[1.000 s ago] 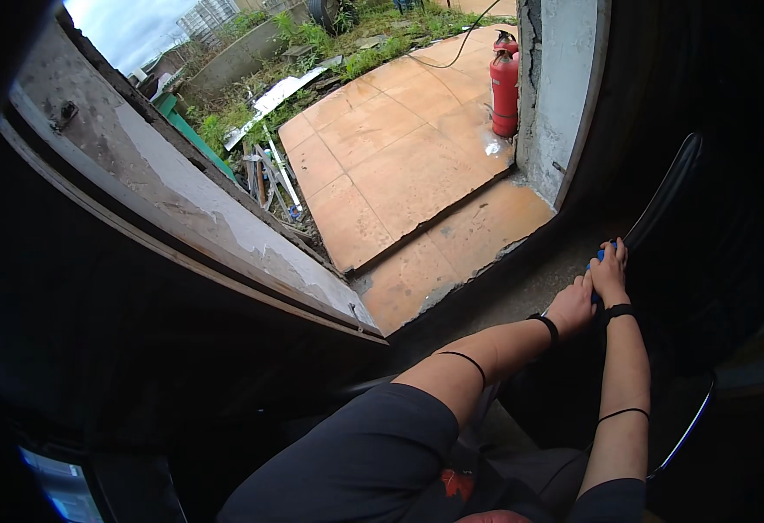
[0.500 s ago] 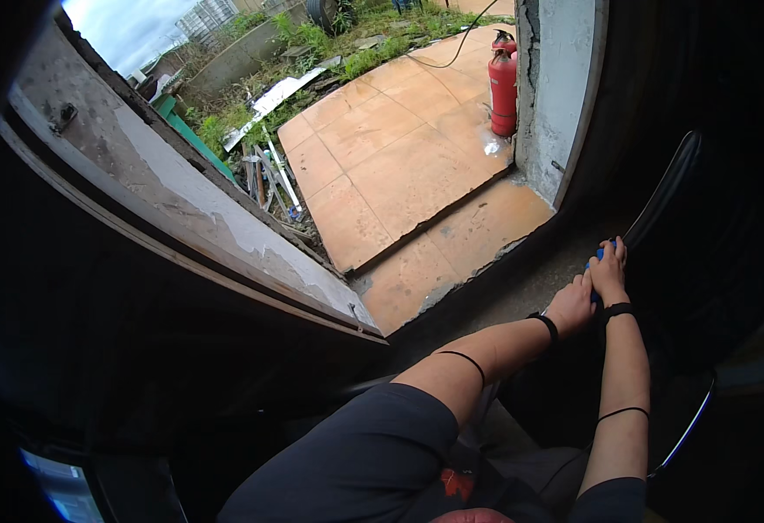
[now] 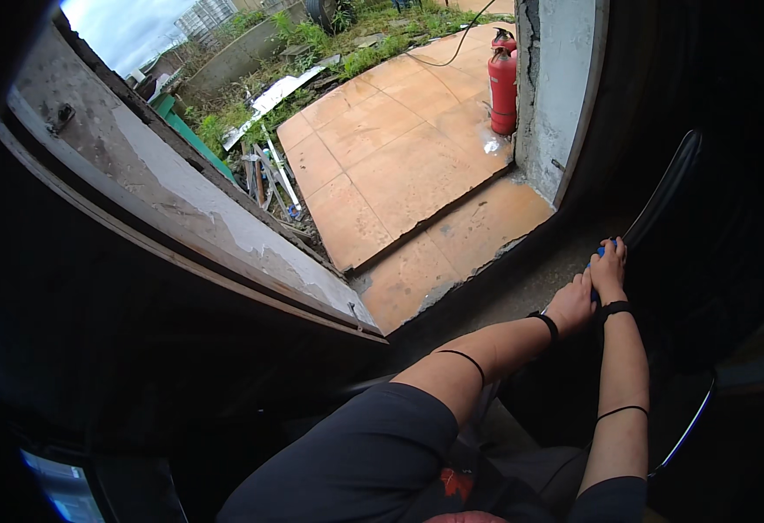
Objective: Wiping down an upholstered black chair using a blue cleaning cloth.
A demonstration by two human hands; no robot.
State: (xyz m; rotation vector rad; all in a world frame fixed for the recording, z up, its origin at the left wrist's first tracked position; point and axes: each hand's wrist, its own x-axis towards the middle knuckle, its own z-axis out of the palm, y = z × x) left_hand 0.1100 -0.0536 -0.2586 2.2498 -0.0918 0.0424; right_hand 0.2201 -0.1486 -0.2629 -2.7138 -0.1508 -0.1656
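At the right, both arms reach forward and the hands meet. My left hand is closed, its fingers against a small blue object. Just beyond it, my right hand is also closed on the blue object, thumb and fingers over its top. Most of the object lies under the fingers, so its kind cannot be made out. Past the right hand rises a dark, curved, padded-looking edge with a thin shiny rim. The hands touch or nearly touch each other.
An open doorway leads to orange paving tiles. Red fire extinguishers stand by the right door frame. Scrap pieces lie left of the tiles, weeds beyond. A curved metal bar shows at lower right; the indoor surroundings are very dark.
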